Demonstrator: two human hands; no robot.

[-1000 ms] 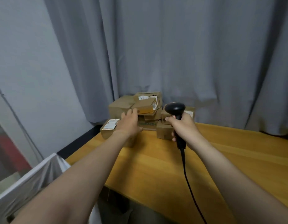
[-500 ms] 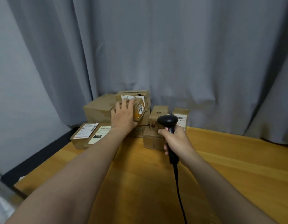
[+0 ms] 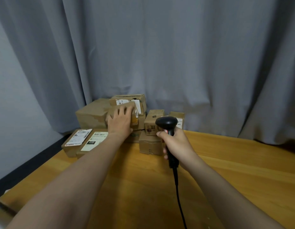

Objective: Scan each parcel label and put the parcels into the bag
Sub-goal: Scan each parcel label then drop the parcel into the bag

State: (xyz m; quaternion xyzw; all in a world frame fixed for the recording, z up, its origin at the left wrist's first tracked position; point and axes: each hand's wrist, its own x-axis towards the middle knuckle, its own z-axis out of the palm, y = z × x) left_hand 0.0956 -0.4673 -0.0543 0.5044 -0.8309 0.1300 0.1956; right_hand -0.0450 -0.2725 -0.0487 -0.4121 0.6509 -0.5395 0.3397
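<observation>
A pile of brown cardboard parcels stands at the table's far edge against the curtain. My left hand (image 3: pixel 120 123) lies over a small parcel (image 3: pixel 112 111) in the middle of the pile, fingers curled over its top and thumb under its near edge. My right hand (image 3: pixel 178 144) grips a black barcode scanner (image 3: pixel 166 123) by the handle, its head turned toward the parcels on the right (image 3: pixel 153 118). Two flat parcels with white labels (image 3: pixel 78 138) (image 3: pixel 95 141) lie at the pile's front left. The bag is out of view.
The wooden table (image 3: pixel 143 187) stretches toward me, with the scanner cable (image 3: pixel 178 195) trailing over it. A grey curtain (image 3: pixel 176 55) hangs right behind the pile. A large plain box (image 3: pixel 92 114) sits at the back left. The table's left edge drops off along a dark strip (image 3: pixel 36 162).
The view swung right, so the white bag at lower left left the frame. My left hand rose from a flat front parcel to the small one in the pile.
</observation>
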